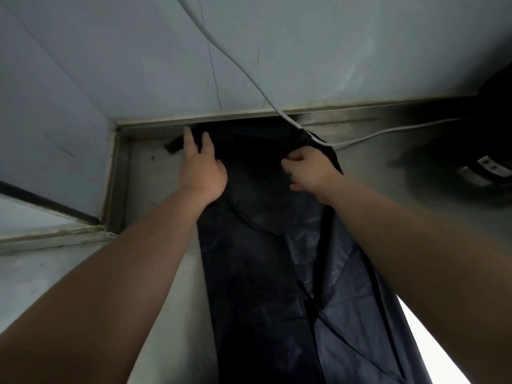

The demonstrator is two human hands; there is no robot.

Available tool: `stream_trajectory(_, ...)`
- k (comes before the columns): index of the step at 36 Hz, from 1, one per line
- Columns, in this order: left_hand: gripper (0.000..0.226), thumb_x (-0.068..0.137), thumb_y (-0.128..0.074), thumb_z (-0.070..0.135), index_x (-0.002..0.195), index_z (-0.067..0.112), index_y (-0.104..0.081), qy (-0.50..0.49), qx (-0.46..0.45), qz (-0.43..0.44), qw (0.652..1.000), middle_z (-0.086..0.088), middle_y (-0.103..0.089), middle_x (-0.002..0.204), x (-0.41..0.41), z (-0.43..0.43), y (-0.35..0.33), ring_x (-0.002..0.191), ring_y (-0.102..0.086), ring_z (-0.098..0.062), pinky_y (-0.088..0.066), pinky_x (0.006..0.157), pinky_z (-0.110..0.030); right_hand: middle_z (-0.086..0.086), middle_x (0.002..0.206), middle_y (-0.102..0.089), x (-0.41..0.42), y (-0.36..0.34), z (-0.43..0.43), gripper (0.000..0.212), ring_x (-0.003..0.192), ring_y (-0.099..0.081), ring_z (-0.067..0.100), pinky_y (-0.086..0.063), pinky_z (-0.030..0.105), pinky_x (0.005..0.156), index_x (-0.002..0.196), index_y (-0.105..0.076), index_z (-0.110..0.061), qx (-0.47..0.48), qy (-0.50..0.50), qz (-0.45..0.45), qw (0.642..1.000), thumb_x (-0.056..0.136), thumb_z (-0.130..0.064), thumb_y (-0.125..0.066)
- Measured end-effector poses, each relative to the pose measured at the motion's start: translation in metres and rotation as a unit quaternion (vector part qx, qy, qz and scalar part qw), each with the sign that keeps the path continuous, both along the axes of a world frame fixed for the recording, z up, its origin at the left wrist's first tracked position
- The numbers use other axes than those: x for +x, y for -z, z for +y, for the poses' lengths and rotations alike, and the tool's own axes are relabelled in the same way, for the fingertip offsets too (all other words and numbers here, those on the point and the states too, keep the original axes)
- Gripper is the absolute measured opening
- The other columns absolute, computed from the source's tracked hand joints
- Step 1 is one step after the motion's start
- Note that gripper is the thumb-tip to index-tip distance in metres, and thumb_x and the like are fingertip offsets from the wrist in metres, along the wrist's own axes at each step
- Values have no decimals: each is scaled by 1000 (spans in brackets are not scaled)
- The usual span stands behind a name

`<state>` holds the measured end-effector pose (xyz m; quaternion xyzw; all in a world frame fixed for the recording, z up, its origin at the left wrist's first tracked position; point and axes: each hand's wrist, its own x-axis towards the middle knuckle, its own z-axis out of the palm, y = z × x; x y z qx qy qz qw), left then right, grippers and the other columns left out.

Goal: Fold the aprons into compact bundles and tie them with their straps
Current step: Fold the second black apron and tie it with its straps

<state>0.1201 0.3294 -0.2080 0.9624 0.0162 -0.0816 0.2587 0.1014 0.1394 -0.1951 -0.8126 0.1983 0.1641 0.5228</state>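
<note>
Lowest in frame, at 6 o'clock, the near end of a dark apron [257,300] ran out of view; it lay lengthwise, as a long narrow band, on a steel counter [149,173], with a paler layer of the same cloth showing along its 4 o'clock side. The left forearm [110,286] entered from 7 o'clock and the right forearm [415,245] from 4 o'clock.

Farther out, the hands worked apart at the apron's far end. The left hand [202,164], at 11 o'clock, lay flat with straight fingers on the top edge, just beside a short length of strap [174,146]. The right hand [307,170], at 1 o'clock, had its fingers curled round a raised corner of the cloth.

Beyond them a white cable [241,76] crossed the wall [138,51] from 12 o'clock and trailed toward 3 o'clock, where a dark object [482,162] could not be identified.

Progress, as judged: early. The apron seemed at most laid out or doubled lengthwise; no compact bundle was formed, no strap was wrapped or knotted, and no other apron was in view.
</note>
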Motion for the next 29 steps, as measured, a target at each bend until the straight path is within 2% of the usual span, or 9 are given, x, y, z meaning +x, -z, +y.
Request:
stream_trajectory(2,57,99,-43,19,150,16,-19,30,-24,-2,999,-9,18,157,-10,5,0,145,-11,-22,-13,104,-15,5,94,-57,-11,7,0,27,89,-59,23,-54,39,86,114,-56,-14,-50,-38,14,998,90,-26,-61)
stream_trajectory(4,51,96,-48,17,145,15,-34,65,-29,-23,997,-10,5,158,-27,10,4,144,-16,-23,-14,105,-16,4,103,-55,-22,10,4,37,104,-58,25,-50,42,94,118,-58,-9,-86,-75,17,993,88,-29,-63)
stream_trajectory(7,43,92,-54,17,135,12,-50,83,-9,-42,996,-12,-25,153,-59,14,11,138,-28,-28,-22,112,-27,2,103,-57,-43,11,14,38,95,-56,20,-51,36,90,117,-59,-9,-105,-119,28,987,88,-32,-63)
stream_trajectory(9,43,93,-54,24,134,16,-51,92,16,-21,995,-9,-31,149,-87,16,12,136,-28,-28,-23,112,-31,7,108,-59,-59,11,21,40,92,-57,21,-50,31,80,120,-57,-9,-125,-151,42,980,88,-33,-62)
stream_trajectory(11,48,93,-51,33,139,20,-45,96,43,15,994,-7,-26,151,-111,18,17,137,-22,-27,-21,113,-33,9,117,-57,-73,9,27,44,94,-61,26,-54,32,75,125,-53,-9,-142,-174,73,972,90,-35,-58)
stream_trajectory(14,67,93,-46,48,150,24,-19,122,82,81,986,-6,-3,158,-144,19,24,144,-5,-26,-12,117,-35,12,124,-52,-96,8,34,52,88,-63,30,-59,40,72,132,-43,-8,-129,-167,128,969,94,-43,-49)
stream_trajectory(17,76,93,-40,55,151,28,0,179,124,118,969,-4,16,157,-166,19,30,144,15,-23,1,117,-37,12,129,-51,-119,12,38,57,89,-60,25,-54,29,66,140,-34,-10,-136,-181,117,967,96,-45,-45)
stream_trajectory(22,78,91,-41,59,150,31,3,205,146,133,959,-3,22,156,-181,20,30,143,20,-23,5,118,-42,8,133,-49,-146,19,35,55,113,-53,23,-47,30,90,142,-33,-13,-101,-170,96,975,96,-39,-48)
stream_trajectory(29,81,88,-51,57,150,36,-2,220,145,133,955,1,18,157,-210,28,25,144,16,-20,2,118,-46,-2,117,-53,-184,16,38,53,100,-56,16,-48,25,65,143,-33,-26,70,-86,119,987,94,-36,-53)
